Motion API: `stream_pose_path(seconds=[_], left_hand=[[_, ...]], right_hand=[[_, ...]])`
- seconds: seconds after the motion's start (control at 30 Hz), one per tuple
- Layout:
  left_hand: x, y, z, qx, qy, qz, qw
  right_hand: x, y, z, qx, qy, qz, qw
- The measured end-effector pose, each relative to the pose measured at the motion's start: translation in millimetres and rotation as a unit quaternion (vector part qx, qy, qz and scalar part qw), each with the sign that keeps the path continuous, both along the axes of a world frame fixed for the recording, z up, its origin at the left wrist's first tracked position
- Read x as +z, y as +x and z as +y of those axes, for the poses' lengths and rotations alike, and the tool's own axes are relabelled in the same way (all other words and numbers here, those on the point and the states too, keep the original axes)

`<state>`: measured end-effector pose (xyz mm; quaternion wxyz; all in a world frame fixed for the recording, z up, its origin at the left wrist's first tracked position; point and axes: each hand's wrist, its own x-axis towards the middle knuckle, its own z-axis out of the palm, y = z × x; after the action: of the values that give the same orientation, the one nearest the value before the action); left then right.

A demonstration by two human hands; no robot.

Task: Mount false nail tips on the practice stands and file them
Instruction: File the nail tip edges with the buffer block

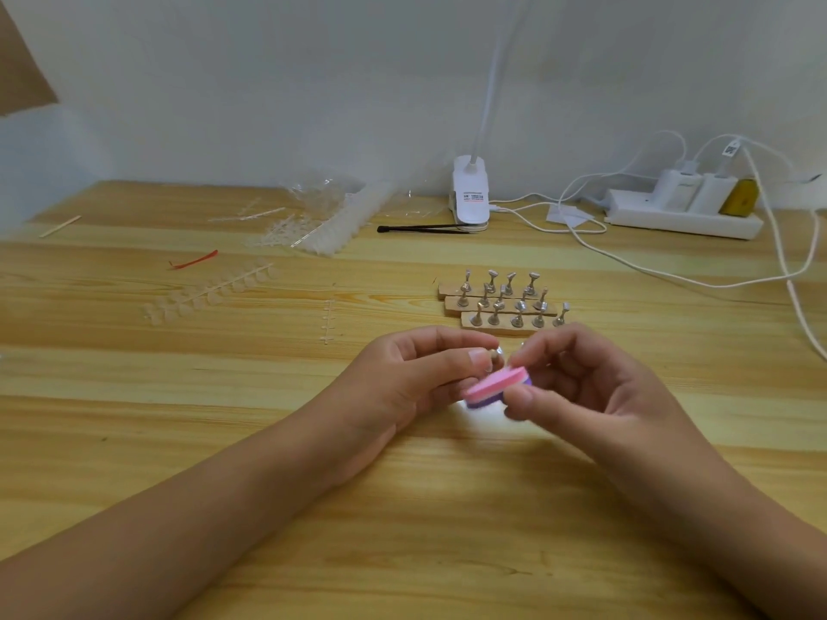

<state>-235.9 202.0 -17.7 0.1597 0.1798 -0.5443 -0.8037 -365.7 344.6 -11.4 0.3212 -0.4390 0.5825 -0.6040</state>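
While the left hand (pixel 411 378) pinched one tiny stand (pixel 492 353) between its thumb and curled fingers (pixel 456 340), the right hand (pixel 595 387) pinched a pink and purple file block (pixel 494 386). The block sat right up against the top of that stand. Both hands were just above the table (pixel 402 507), near its middle. I could not tell if a nail tip sat on the stand, because that spot was small and blurry.

The file block looked light and a bit squishy, like foam. I think it was best held by its sides, so the flat pink face stayed free to rub. The little stand looked hard, shiny and slippery, so a tight pinch low on its stem seemed right. A nail tip would be thin and bendy, so I think only soft rubbing was safe.

More stands (pixel 505 302) stood in three wooden rows just behind the hands. Strips of clear nail tips (pixel 210 293) lay well off to the left.
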Motion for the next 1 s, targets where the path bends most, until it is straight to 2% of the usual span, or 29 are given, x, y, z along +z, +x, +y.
stream_pose_path(seconds=[0.1, 0.23, 0.4, 0.53, 0.67, 0.8, 0.93, 1.0], left_hand=[[-0.3, -0.6, -0.9, 0.007, 0.013, 0.005, 1.000], [-0.9, -0.4, -1.5, 0.001, 0.003, 0.002, 1.000], [-1.8, -0.3, -4.7, -0.004, 0.010, -0.006, 1.000], [-2.2, -0.1, -2.4, -0.018, -0.026, -0.014, 0.999], [-0.7, -1.6, -1.7, -0.011, -0.018, -0.016, 1.000], [-3.2, -1.1, -0.9, -0.009, -0.040, -0.014, 0.999], [-4.5, -1.2, -0.7, -0.005, -0.058, -0.007, 0.998], [-4.9, -0.8, -0.5, -0.010, -0.073, -0.008, 0.997]], right_hand=[[-1.0, -3.8, -0.4, -0.040, -0.019, -0.020, 0.999], [-2.8, 1.1, 0.6, 0.030, 0.004, 0.012, 0.999], [-0.6, -4.2, 0.1, -0.041, -0.041, -0.018, 0.998], [-1.9, -0.5, -0.5, -0.006, -0.034, 0.006, 0.999], [-1.3, -5.1, -0.3, -0.043, -0.057, -0.012, 0.997], [-1.7, -0.4, 0.6, 0.011, -0.033, 0.017, 0.999], [-1.2, -1.8, -0.8, -0.032, -0.065, -0.017, 0.997], [-0.9, 0.9, -1.2, -0.004, -0.043, -0.013, 0.999]])
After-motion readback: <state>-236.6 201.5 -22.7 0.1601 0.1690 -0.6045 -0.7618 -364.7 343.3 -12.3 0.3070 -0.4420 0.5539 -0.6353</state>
